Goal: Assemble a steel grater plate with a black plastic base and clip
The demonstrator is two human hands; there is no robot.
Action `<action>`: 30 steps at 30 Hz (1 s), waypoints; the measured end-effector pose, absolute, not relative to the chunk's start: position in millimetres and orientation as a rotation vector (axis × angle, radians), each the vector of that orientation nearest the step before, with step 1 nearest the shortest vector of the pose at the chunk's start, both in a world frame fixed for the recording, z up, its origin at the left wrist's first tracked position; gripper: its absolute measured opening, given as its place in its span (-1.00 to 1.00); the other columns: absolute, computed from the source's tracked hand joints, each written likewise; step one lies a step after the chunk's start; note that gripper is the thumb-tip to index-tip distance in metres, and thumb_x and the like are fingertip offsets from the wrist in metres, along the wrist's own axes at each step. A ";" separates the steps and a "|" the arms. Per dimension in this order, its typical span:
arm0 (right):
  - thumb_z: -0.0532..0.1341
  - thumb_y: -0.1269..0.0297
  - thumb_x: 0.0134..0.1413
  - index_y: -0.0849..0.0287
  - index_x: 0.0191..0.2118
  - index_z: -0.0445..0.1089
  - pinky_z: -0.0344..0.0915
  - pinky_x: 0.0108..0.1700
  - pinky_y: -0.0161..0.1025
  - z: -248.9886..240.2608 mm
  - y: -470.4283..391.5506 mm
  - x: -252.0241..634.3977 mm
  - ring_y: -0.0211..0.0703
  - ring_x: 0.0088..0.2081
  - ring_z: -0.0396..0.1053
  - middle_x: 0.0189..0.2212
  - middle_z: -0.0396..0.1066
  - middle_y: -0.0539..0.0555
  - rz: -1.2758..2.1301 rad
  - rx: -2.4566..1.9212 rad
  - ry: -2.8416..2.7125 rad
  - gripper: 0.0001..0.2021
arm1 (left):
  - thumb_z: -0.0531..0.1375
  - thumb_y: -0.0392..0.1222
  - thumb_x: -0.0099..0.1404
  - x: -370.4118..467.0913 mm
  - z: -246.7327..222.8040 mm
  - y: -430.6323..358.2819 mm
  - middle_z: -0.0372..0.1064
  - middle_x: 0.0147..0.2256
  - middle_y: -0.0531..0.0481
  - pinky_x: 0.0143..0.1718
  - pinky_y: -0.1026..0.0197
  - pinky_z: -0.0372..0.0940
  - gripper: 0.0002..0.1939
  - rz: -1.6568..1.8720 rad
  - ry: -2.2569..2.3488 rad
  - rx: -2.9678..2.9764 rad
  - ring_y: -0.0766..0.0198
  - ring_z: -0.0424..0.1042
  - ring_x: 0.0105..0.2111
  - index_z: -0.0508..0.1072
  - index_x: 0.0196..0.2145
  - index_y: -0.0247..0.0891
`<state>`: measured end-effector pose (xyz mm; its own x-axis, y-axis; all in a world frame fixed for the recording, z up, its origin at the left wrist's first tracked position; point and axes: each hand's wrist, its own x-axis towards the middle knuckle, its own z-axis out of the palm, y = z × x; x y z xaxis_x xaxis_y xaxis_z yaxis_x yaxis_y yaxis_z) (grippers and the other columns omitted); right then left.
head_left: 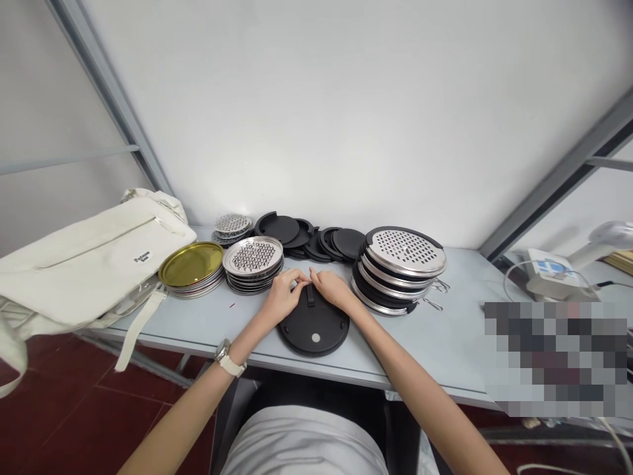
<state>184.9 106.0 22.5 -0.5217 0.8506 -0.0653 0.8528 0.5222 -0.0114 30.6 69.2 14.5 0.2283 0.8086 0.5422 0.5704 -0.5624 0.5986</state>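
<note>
In front of me a round black plastic disc (314,326) lies flat on the table near its front edge. It has a pale round spot and a short black strap (310,297) at its far rim. My left hand (287,290) is at the strap's far end, with thumb and fingertips pinched together. From the other side my right hand (330,288) meets it there, fingers also closed in a pinch. Whatever the fingertips hold is too small to make out. Just behind the left hand stands a stack of metal grater plates (254,256).
On the right is a stack of black discs with perforated metal plates (408,249), with metal clips (439,286) beside it. Black round holders (279,229) lie along the back. Gold-topped metal discs (192,264) and a cream bag (99,260) are left. A pixelated patch covers the right.
</note>
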 end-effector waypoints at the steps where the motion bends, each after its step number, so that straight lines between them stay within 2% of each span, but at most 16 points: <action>1: -0.18 0.38 0.35 0.36 0.23 0.12 0.27 -0.20 -0.25 22.4 106.0 184.9 -0.04 -0.18 0.46 -0.18 0.47 0.33 -0.066 1.512 2.698 -0.57 | 0.12 -0.39 0.23 30.7 14.6 69.1 0.45 -0.38 0.03 -0.19 0.18 0.27 -0.89 1.247 1.296 2.230 0.25 0.42 -0.34 0.40 -0.40 -0.25; 11: -0.18 0.41 0.34 0.38 0.24 0.10 0.28 -0.21 -0.22 24.0 103.4 185.6 0.00 -0.17 0.45 -0.18 0.46 0.33 -0.051 1.510 2.713 -0.57 | 0.10 -0.38 0.27 32.0 12.8 66.2 0.42 -0.33 0.05 -0.15 0.17 0.20 -0.89 1.238 1.319 2.266 0.26 0.39 -0.30 0.40 -0.34 -0.24; 18: -0.11 0.42 0.32 0.35 0.28 0.02 0.27 -0.19 -0.22 21.7 103.5 186.9 -0.01 -0.14 0.43 -0.14 0.45 0.33 -0.083 1.525 2.720 -0.55 | 0.05 -0.37 0.31 34.5 15.1 62.8 0.35 -0.32 0.03 -0.15 0.18 0.20 -0.88 1.197 1.351 2.319 0.26 0.35 -0.29 0.34 -0.32 -0.23; 25: -0.24 0.30 0.38 0.36 0.10 0.29 0.22 -0.21 -0.29 26.1 101.8 183.7 -0.07 -0.18 0.45 -0.21 0.48 0.31 -0.195 1.640 2.703 -0.54 | 0.05 -0.32 0.33 34.9 13.8 63.6 0.38 -0.29 0.02 -0.13 0.16 0.20 -0.89 1.223 1.329 2.309 0.24 0.36 -0.25 0.36 -0.25 -0.22; 30: -0.28 0.21 0.39 0.32 0.06 0.33 0.19 -0.22 -0.30 26.6 101.9 183.4 -0.07 -0.18 0.45 -0.24 0.49 0.29 -0.259 1.687 2.692 -0.48 | 0.06 -0.34 0.31 35.1 12.8 64.6 0.38 -0.30 0.02 -0.14 0.16 0.21 -0.89 1.243 1.340 2.304 0.24 0.37 -0.26 0.36 -0.25 -0.22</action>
